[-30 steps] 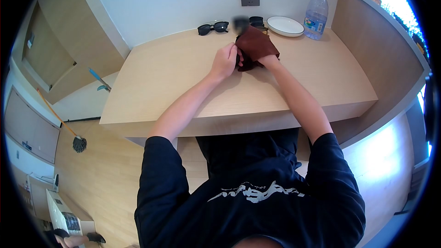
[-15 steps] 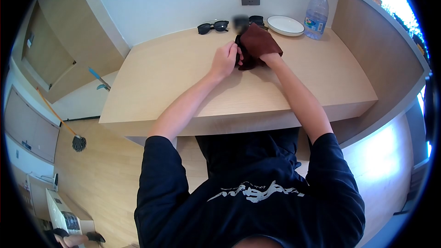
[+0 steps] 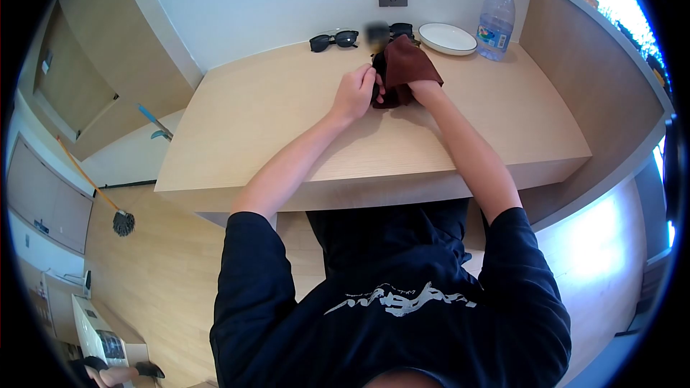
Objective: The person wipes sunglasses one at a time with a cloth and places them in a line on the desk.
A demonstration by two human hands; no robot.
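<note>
My left hand [image 3: 355, 91] is closed around a black object [image 3: 378, 65], mostly hidden by my fingers and a cloth, so its kind is unclear. Draped over my right hand [image 3: 425, 91] is a dark reddish-brown cloth [image 3: 411, 63], gripped by fingers that are largely covered and pressed against the black object. Both hands are close together above the back half of the wooden desk [image 3: 287, 129]. Behind them lie black sunglasses [image 3: 334, 41] on the left and another dark pair of glasses [image 3: 401, 30], partly hidden by the cloth.
A white plate [image 3: 447, 39] with a dark rim and a large plastic bottle [image 3: 496, 21] stand at the back right. A wooden side panel [image 3: 575, 50] borders the desk there. On the left floor is a mop [image 3: 123, 223]. Another person's leg [image 3: 118, 376] shows bottom left.
The cloth has shifted slightly, its folds now hanging differently over the black object. Both hands stay nearly in place.
</note>
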